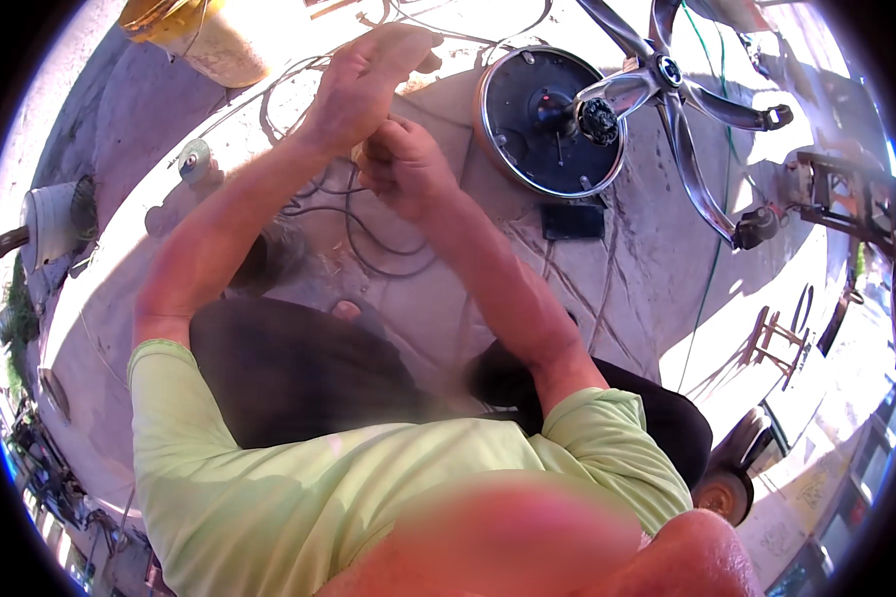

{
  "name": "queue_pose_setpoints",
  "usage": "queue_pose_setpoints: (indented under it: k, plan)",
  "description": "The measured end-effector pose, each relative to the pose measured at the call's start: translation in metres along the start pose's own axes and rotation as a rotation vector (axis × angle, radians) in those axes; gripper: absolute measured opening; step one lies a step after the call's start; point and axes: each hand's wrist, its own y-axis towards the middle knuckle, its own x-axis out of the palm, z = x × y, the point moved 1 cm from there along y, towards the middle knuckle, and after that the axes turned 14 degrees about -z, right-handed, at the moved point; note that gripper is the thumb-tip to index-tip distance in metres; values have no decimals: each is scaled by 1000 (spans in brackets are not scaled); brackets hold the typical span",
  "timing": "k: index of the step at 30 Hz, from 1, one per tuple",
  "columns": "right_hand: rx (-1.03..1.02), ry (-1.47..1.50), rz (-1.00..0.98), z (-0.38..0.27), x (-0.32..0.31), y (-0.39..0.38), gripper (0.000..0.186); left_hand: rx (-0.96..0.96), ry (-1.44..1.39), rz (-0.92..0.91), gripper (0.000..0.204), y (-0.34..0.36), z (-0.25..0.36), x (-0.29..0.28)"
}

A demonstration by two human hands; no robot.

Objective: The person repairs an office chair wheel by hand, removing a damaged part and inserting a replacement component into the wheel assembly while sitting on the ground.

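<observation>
My left hand [363, 85] reaches far forward, bent at the wrist, its fingers close together and pointing right. Anything in it is hidden. Just below it, near my left wrist, my right hand [405, 169] is closed like a fist with thumb and forefinger together; I cannot make out what it pinches. Dark cable [368, 261] lies in loops on the ground under my hands. To the right of them sits a round black disc [528, 124] with a shiny metal rim. A chrome star-shaped chair base [682, 99] with casters stands against it, one leg end overlapping the disc.
A yellowish bucket [209, 45] stands at the far left. A flat black piece [572, 221] lies below the disc. A thin green line [709, 289] runs along the ground at right. Near my right knee is a small wheel [724, 496]. A whitish container [52, 227] is at left.
</observation>
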Motion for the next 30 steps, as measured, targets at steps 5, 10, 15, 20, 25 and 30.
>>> queue_pose_setpoints:
  k: [5, 10, 15, 20, 25, 30]
  plan:
    - [-14, -242, 102, -17, 3, -17, 22, 4, 81, -41, 34, -3, 16, 12]
    - [-115, -680, 131, -33, 29, -26, 23, 19, 174, -51, 32, -9, 27, 12]
    - [128, -612, 79, -43, 29, -38, 22, 61, 81, -33, 30, -3, 34, 16]
    - [273, -1342, -11, -75, 54, -101, 23, -74, -77, -18, 31, -1, 58, 15]
    - [-44, -1864, 124, -158, 109, -163, 14, -100, -148, -58, 32, 0, 51, 20]
    - [-259, -2018, 447, -192, 86, -172, 15, -13, -217, -91, 26, 5, 43, 27]
